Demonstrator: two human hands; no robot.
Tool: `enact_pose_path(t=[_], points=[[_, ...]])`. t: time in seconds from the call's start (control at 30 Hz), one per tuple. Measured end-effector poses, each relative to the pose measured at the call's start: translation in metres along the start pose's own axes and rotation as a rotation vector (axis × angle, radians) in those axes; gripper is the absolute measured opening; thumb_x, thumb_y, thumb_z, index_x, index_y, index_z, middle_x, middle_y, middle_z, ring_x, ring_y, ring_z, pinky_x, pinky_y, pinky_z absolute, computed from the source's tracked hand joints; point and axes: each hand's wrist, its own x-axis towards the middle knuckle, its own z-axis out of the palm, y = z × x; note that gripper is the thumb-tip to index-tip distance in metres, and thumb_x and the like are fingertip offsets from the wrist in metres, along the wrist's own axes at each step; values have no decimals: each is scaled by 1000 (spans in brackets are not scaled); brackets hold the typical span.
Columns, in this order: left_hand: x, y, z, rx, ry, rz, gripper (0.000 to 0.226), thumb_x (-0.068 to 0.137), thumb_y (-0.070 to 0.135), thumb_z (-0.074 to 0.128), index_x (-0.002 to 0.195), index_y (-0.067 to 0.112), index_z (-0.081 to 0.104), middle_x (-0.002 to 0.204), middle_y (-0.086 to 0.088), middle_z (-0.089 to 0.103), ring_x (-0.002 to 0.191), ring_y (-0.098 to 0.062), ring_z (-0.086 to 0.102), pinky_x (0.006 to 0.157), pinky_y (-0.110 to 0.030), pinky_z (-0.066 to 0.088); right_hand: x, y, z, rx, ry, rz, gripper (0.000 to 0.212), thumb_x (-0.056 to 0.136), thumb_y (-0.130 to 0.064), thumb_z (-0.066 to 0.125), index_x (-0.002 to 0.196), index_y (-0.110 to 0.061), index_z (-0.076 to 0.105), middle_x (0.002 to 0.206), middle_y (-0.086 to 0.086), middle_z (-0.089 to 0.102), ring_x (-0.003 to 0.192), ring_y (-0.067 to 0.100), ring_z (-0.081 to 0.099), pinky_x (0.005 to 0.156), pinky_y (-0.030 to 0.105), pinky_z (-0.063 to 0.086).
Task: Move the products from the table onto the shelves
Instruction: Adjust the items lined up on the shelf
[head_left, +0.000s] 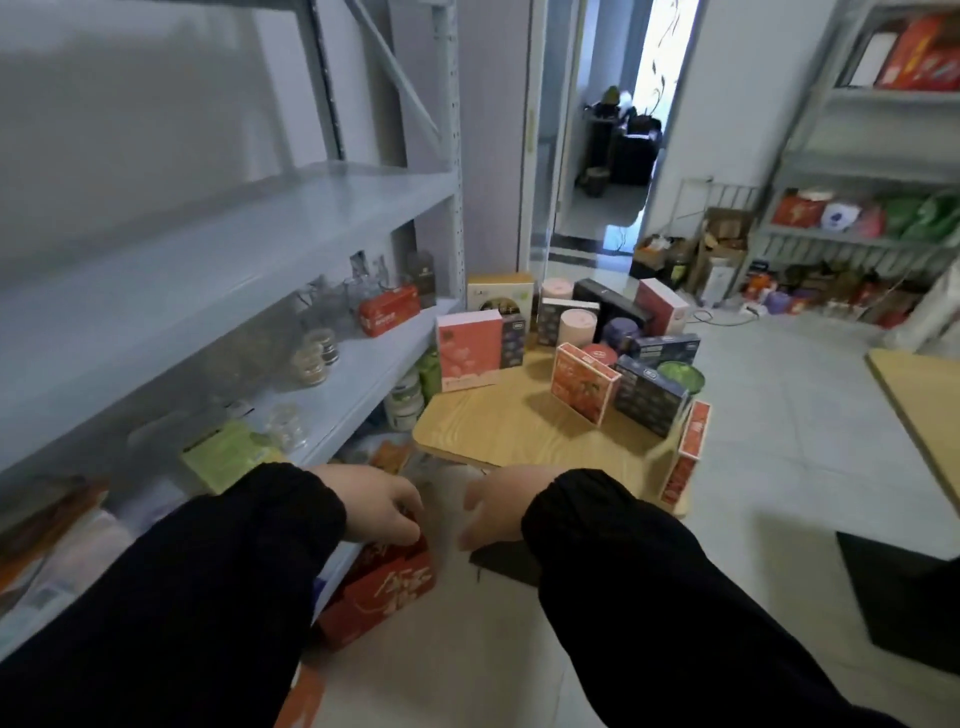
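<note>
Grey metal shelves fill the left side. The middle level carries small jars, a green packet and a red tin.

Left hand, in a black sleeve, is low at the front edge of the shelves. Its fingers are curled over the top of a red box and grip it. The box sits directly under that hand, down near the floor by the bottom shelf. It is cardboard, deep red, with large white brush-style lettering on its face; the picture is blurred here.

Right hand hovers just right of the box, apart from it, fingers loose and spread, holding nothing.

Beyond both hands is a low wooden table. On it stand a pink box, an orange box, dark blue boxes and a green-lidded jar. A narrow red carton leans at the table's right edge.

Far right, another rack holds red and green packages.
</note>
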Motion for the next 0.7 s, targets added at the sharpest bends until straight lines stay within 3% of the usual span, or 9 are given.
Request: enact_pose_path(t=[0.17, 0.37, 0.57, 0.7], points=[[42, 51, -30, 31, -21, 3, 46, 95, 55, 51, 139, 43, 49, 134, 10, 57, 110, -9, 54, 90, -26, 46, 0, 65, -13, 123, 42, -15, 58, 101, -46, 58, 149, -15, 50, 146, 8, 55, 132, 29, 53, 103, 37, 45], [106, 117, -51, 58, -46, -2, 48, 95, 56, 50, 142, 44, 46, 140, 12, 53, 123, -12, 52, 103, -29, 44, 18, 163, -6, 167, 12, 13, 53, 100, -46, 59, 140, -11, 58, 133, 10, 63, 120, 29, 60, 99, 40, 52], [155, 171, -66, 67, -81, -19, 49, 96, 58, 47, 143, 43, 44, 141, 9, 53, 123, -15, 53, 103, -34, 46, 27, 238, -11, 190, 18, 41, 54, 98, -46, 62, 138, -11, 58, 133, 9, 63, 121, 29, 60, 100, 40, 52], [173, 193, -82, 66, -58, -22, 46, 97, 55, 48, 140, 40, 47, 137, 10, 56, 119, -13, 55, 95, -29, 47, 29, 269, -18, 213, 13, 39, 55, 98, -47, 62, 138, -10, 59, 135, 9, 63, 122, 28, 60, 101, 39, 51]])
